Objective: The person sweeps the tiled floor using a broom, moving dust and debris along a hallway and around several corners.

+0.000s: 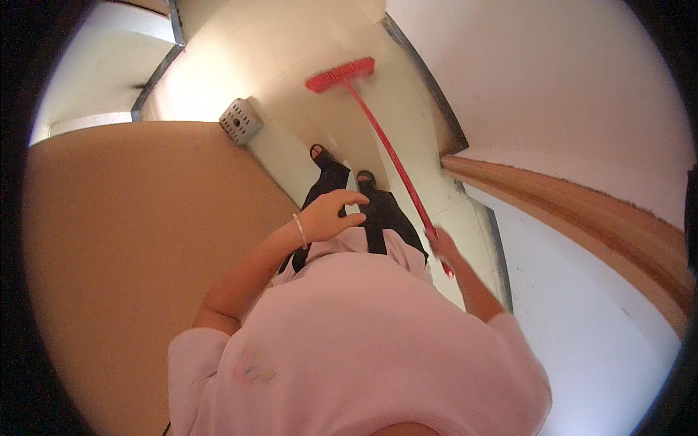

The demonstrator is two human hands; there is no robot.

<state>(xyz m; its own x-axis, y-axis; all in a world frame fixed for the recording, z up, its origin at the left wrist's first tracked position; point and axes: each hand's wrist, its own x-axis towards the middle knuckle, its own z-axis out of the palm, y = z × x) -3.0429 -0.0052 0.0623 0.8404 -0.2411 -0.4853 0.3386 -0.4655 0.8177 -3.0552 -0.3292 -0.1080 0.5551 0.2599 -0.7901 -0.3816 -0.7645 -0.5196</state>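
My right hand (pixel 444 247) is closed around the upper end of a red broom handle (pixel 393 158). The handle slants away from me to the red broom head (pixel 341 74), whose bristles show at the floor beyond my feet. In front of my waist is my left hand (pixel 334 215), empty, with thumb and fingers apart and a light bracelet on its wrist. My feet, in dark open-toed footwear, stand on the pale tiled floor (pixel 305 120) between my hands and the broom head.
A light plastic basket with slots (pixel 240 122) lies by the corner of a brown surface (pixel 136 218) on the left. White walls with dark skirting (pixel 428 79) bound the floor on the right, where a wooden door frame (pixel 572 218) juts out. A doorway-like opening lies at the upper left.
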